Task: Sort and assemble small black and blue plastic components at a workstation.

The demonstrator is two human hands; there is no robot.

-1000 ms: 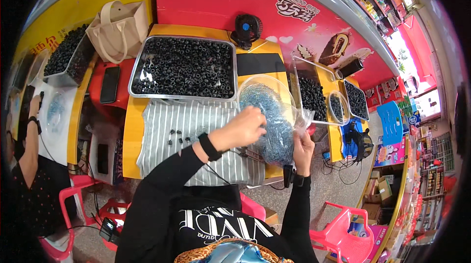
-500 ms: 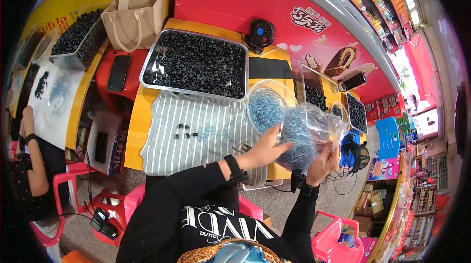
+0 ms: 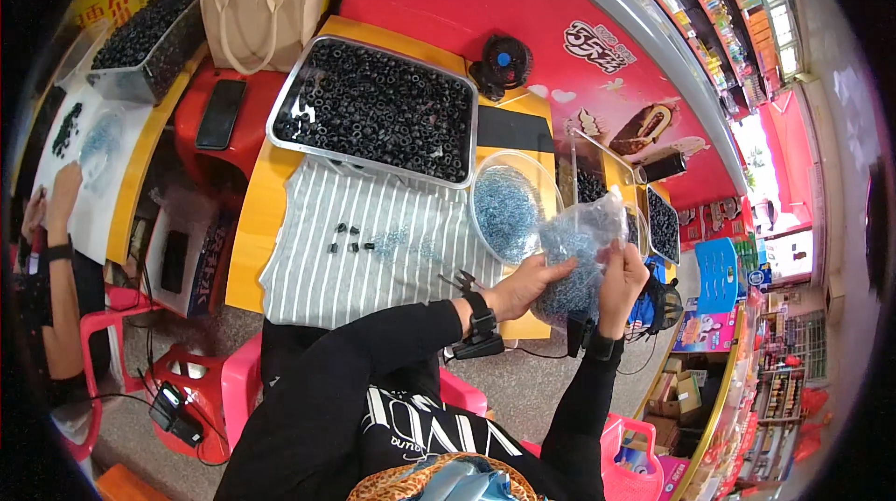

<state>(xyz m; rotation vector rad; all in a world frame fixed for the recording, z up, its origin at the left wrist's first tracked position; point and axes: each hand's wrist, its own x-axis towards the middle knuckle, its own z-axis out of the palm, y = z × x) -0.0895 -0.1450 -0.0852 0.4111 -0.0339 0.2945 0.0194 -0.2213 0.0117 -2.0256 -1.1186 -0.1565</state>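
Head view, clear bag, between left grip and right grip

Left hand against left side of clear plastic bag with small blue pieces inside; right hand grips bag's right side. Round clear plastic tub, more blue pieces in it, just beside bag. Rectangular silver-rimmed tray full of black rings on yellow wooden desk. Grey-and-white striped cloth nearer the person, few small black parts on it. Small black fan near tray.
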